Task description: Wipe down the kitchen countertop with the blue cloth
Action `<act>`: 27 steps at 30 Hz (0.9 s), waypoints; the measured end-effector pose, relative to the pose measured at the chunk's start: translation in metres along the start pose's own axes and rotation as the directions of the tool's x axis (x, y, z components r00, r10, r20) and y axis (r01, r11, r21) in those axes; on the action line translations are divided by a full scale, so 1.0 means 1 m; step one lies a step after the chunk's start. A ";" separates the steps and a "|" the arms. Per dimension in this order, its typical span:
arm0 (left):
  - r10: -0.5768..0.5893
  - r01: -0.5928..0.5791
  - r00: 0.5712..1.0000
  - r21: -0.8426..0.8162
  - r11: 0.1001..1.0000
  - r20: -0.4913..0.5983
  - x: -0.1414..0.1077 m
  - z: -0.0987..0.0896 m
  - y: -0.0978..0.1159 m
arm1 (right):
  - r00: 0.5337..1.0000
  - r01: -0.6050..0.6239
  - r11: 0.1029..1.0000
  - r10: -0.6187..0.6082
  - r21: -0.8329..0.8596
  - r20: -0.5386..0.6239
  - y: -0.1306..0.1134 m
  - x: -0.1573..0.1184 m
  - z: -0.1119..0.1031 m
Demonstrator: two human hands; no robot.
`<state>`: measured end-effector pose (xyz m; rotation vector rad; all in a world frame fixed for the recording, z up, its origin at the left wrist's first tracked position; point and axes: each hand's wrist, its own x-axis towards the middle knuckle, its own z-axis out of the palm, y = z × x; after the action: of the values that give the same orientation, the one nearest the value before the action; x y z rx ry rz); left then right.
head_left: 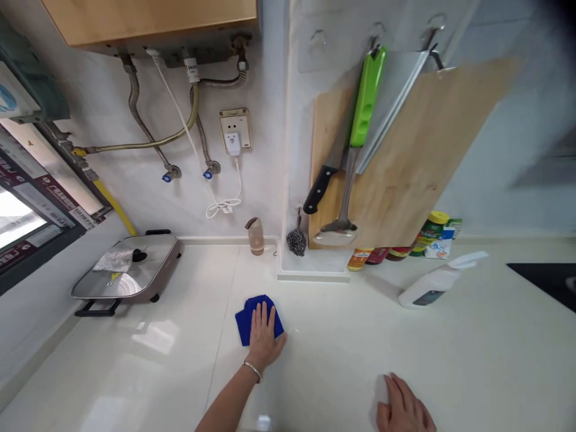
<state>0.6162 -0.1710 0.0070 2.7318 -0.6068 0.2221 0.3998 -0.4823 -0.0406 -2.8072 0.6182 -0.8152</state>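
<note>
My left hand [264, 336] lies flat on a folded blue cloth [244, 324], fingers stretched out and pressing it on the white countertop [315, 360]. A silver bangle [252, 371] circles that wrist. At the bottom edge, my right hand [402, 408] rests on the countertop with fingers loosely bent and the thumb apart; nothing shows in it. Its lower part is cut off by the frame. A white spray bottle [427, 291] is the nearest object beyond the right hand, apparently leaning to the right.
An electric pan with a glass lid [153, 258] stands at left. A brownish cup [256, 237] is by the wall. A cutting board [405, 168], a knife [320, 189], a green-handled ladle [362, 114] and a steel scrubber [296, 241] hang above. Seasoning jars [360, 259] sit behind; a black hob [551, 279] is at right.
</note>
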 end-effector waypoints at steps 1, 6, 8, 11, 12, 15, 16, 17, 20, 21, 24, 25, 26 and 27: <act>0.019 -0.018 1.000 -0.038 0.999 0.024 -0.008 0.003 0.016 | 1.000 0.021 1.000 -0.021 -0.005 -0.012 0.000 0.000 -0.001; 0.161 -0.127 0.974 -0.206 0.970 0.158 -0.041 0.017 0.096 | 0.996 0.084 0.996 -0.084 -0.005 -0.007 0.001 0.000 -0.006; 0.222 -0.168 0.953 -0.248 0.954 0.208 -0.050 0.019 0.122 | 0.996 0.094 0.996 -0.094 0.001 -0.005 0.000 0.000 -0.007; 0.271 -0.196 0.928 -0.284 0.939 0.256 -0.058 0.014 0.146 | 0.995 0.104 0.995 -0.104 0.006 0.000 0.001 -0.001 -0.006; 0.279 -0.198 0.922 -0.293 0.935 0.269 -0.060 0.010 0.149 | 0.995 0.104 0.995 -0.104 0.010 0.000 0.001 -0.001 -0.005; 0.302 -0.196 0.906 -0.337 0.921 0.298 -0.069 -0.006 0.146 | 0.996 0.091 0.995 -0.091 0.033 -0.009 0.004 -0.004 -0.003; 0.312 -0.192 0.901 -0.366 0.910 0.303 -0.076 -0.011 0.142 | 0.996 0.083 0.996 -0.083 0.039 -0.012 0.005 -0.005 -0.002; 0.312 -0.173 0.900 -0.408 0.896 0.304 -0.084 -0.017 0.136 | 0.997 0.077 0.996 -0.077 0.046 -0.011 0.006 -0.004 -0.002; 0.193 0.072 0.924 -0.647 0.759 0.330 -0.113 -0.038 0.122 | 0.991 0.130 0.984 -0.134 0.119 0.026 -0.004 0.002 -0.005; 0.128 0.203 0.922 -0.738 0.644 0.365 -0.121 -0.046 0.119 | 0.981 0.177 0.968 -0.187 0.176 0.041 -0.012 0.007 -0.007; -0.003 0.457 0.883 -0.860 0.228 0.469 -0.135 -0.076 0.116 | 0.925 0.337 0.868 -0.378 0.366 0.045 -0.050 0.027 -0.010; -0.027 0.474 0.879 -0.868 0.147 0.476 -0.136 -0.086 0.117 | 0.906 0.374 0.841 -0.422 0.391 0.041 -0.065 0.034 -0.010; -0.053 0.472 0.882 -0.876 0.103 0.469 -0.137 -0.096 0.118 | 0.885 0.409 0.821 -0.463 0.398 0.046 -0.080 0.039 -0.009; -0.077 0.462 0.886 -0.883 0.083 0.457 -0.136 -0.105 0.120 | 0.862 0.444 0.805 -0.504 0.395 0.058 -0.093 0.044 -0.006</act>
<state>0.4337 -0.1839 0.1091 1.3993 -0.1091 -0.5629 0.4628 -0.4171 0.0095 -2.6484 -0.2693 -0.6733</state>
